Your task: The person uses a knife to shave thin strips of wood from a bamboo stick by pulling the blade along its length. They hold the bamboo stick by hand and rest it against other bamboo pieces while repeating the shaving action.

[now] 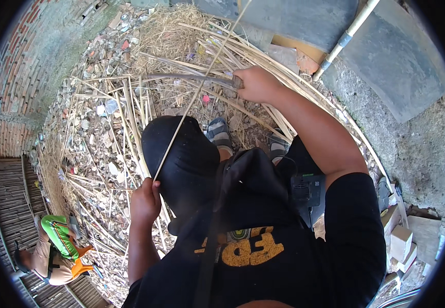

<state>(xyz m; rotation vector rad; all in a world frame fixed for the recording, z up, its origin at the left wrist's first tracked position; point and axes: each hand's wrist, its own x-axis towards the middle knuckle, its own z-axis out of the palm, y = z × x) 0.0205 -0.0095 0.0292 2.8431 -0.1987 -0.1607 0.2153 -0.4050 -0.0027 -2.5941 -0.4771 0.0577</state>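
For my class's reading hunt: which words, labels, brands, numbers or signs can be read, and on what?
Black shirt: bold yellow lettering, partly hidden; not copied out.
Green emblem beside it: too small to read.
Dark box near the waist: any marks too small to read.
Long blade and thin strip: no readable writing.

Soft daylight, fisheye-bent edges, black corners
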